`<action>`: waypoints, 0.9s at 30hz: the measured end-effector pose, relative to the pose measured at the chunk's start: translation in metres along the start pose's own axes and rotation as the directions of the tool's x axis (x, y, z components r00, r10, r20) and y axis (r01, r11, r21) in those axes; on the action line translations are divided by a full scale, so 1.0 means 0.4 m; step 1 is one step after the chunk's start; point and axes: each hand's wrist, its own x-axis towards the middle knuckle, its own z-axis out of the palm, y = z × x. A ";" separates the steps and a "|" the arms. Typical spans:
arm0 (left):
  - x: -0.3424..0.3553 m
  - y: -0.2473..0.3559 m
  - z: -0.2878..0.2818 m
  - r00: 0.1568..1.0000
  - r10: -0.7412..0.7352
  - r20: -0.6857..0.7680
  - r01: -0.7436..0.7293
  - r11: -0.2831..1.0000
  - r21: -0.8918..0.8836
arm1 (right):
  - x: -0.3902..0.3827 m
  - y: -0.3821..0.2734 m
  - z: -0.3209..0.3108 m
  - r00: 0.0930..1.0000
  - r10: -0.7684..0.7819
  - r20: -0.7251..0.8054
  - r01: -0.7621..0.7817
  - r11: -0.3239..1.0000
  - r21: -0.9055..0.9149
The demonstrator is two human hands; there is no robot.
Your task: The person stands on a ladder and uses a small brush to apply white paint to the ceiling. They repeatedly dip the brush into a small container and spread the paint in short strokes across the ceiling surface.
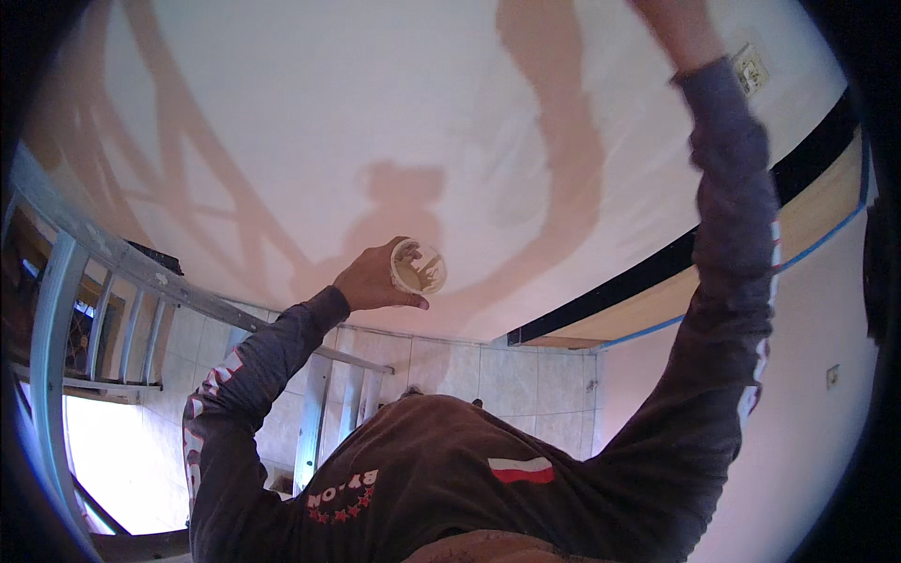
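Observation:
My left hand (371,280) is closed round the side of a small clear plastic cup (432,258), in front of the pale wall (422,103). Beige paste lies in the cup and is smeared up its inner sides. Stretched up and to the right, my right arm reaches toward the wall. Only the wrist and part of my right hand (685,36) show at the top edge; its fingers are out of the picture, so anything in them is hidden.
A metal ladder (56,314) stands close on my left, with more rails behind my left arm. An electrical socket (750,70) is beside my right wrist. A dark-edged door frame (648,272) runs along the right. Below lies a tiled floor (450,375).

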 end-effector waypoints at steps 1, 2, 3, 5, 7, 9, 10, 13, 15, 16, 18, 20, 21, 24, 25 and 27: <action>0.008 0.001 0.005 1.000 0.018 0.012 -0.018 1.000 -0.024 | -0.065 -0.068 -0.010 0.990 0.087 0.107 -0.084 0.996 -0.033; -0.015 -0.005 -0.002 0.999 -0.022 -0.028 0.022 1.000 -0.007 | -0.102 -0.158 0.019 0.995 -0.030 0.092 0.027 0.999 0.033; -0.014 0.001 -0.002 1.000 -0.011 -0.023 0.011 1.000 0.001 | -0.151 -0.240 -0.029 0.933 0.035 0.358 -0.091 0.986 0.141; -0.006 0.003 -0.003 1.000 0.005 -0.012 -0.005 1.000 0.012 | -0.234 -0.378 -0.080 0.870 0.006 0.493 -0.142 0.960 0.240; -0.001 -0.003 0.001 1.000 0.018 -0.005 -0.018 1.000 0.013 | -0.312 -0.485 -0.114 0.852 -0.068 0.518 -0.197 0.877 0.439; -0.003 -0.007 0.000 1.000 0.023 -0.010 -0.023 1.000 0.003 | -0.368 -0.583 -0.147 0.832 -0.107 0.544 -0.277 0.770 0.575; -0.003 -0.007 -0.001 1.000 0.024 -0.009 -0.025 1.000 -0.005 | -0.394 -0.619 -0.157 0.825 -0.117 0.553 -0.304 0.733 0.608; 0.001 0.001 -0.003 0.999 0.041 -0.001 -0.041 0.999 -0.013 | -0.458 -0.669 -0.147 0.726 -0.051 0.686 -0.558 0.539 0.631; -0.001 -0.005 0.003 0.999 0.039 -0.003 -0.039 0.999 -0.011 | -0.457 -0.648 -0.123 0.664 -0.030 0.747 -0.645 0.483 0.592; -0.003 -0.008 0.005 0.999 0.035 -0.004 -0.035 0.999 -0.009 | -0.452 -0.629 -0.101 0.630 -0.022 0.776 -0.687 0.451 0.570; -0.006 0.000 0.007 1.000 0.014 0.011 -0.014 1.000 0.009 | -0.408 -0.560 -0.075 0.609 -0.005 0.793 -0.724 0.407 0.558; -0.007 0.004 0.001 1.000 0.001 0.009 -0.001 1.000 0.016 | -0.330 -0.470 -0.053 0.586 -0.001 0.810 -0.735 0.420 0.532; -0.002 0.007 0.003 1.000 0.011 0.019 -0.012 1.000 0.006 | -0.296 -0.414 -0.046 0.544 0.000 0.839 -0.765 0.410 0.496; -0.014 0.020 -0.008 1.000 -0.010 -0.007 0.010 0.999 0.038 | -0.130 -0.264 -0.024 0.569 0.030 0.821 -0.730 0.479 0.488; -0.026 0.020 -0.013 0.999 -0.028 -0.033 0.029 0.998 0.055 | -0.022 -0.225 -0.055 0.515 0.044 0.856 -0.770 0.464 0.439; 0.005 0.029 -0.003 0.998 0.040 0.039 -0.039 0.999 -0.007 | -0.002 -0.106 -0.052 0.659 0.235 0.715 -0.657 0.642 0.395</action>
